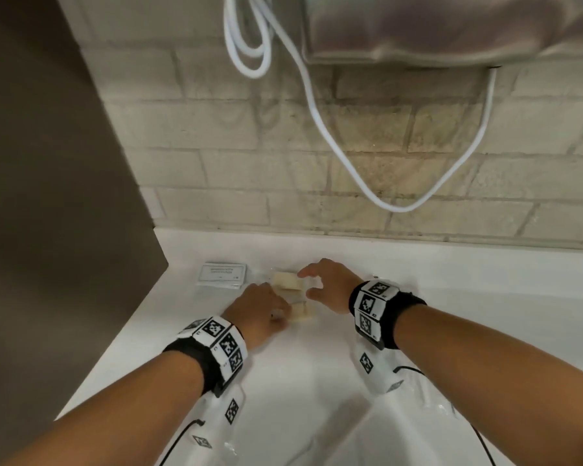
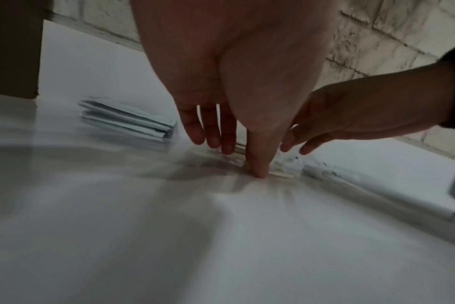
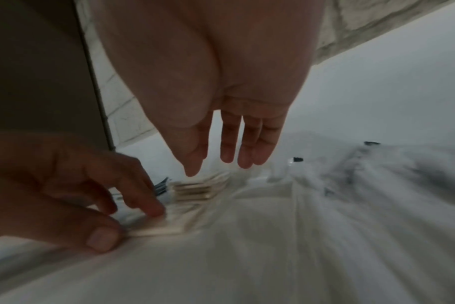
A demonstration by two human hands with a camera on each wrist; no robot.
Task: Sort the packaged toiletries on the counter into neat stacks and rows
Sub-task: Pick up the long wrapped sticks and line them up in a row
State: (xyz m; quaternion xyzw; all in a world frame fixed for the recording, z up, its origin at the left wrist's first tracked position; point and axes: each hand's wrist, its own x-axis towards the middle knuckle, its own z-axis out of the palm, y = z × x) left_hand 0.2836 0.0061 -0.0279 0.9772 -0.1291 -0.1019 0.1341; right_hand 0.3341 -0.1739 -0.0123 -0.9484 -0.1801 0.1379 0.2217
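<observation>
Several cream packets in clear wrap lie on the white counter (image 1: 317,348): a small pile (image 1: 285,280) (image 3: 192,190) and one nearer packet (image 1: 303,313) (image 3: 161,229). My left hand (image 1: 281,311) (image 2: 244,162) (image 3: 127,224) pinches that nearer packet, thumb at its near edge and forefinger on top. My right hand (image 1: 305,283) (image 3: 216,166) (image 2: 294,148) hovers just over the right side of the pile with straight, spread fingers that hold nothing. A stack of white sachets (image 1: 221,274) (image 2: 127,121) sits to the left of the pile.
A dark partition (image 1: 48,196) closes the counter's left side and a brick wall (image 1: 283,183) its back. A white cord (image 1: 317,129) hangs from a metal unit (image 1: 451,25). The sink basin (image 1: 367,432) lies near me. Clear-wrapped items (image 3: 351,164) (image 2: 322,170) lie to the right.
</observation>
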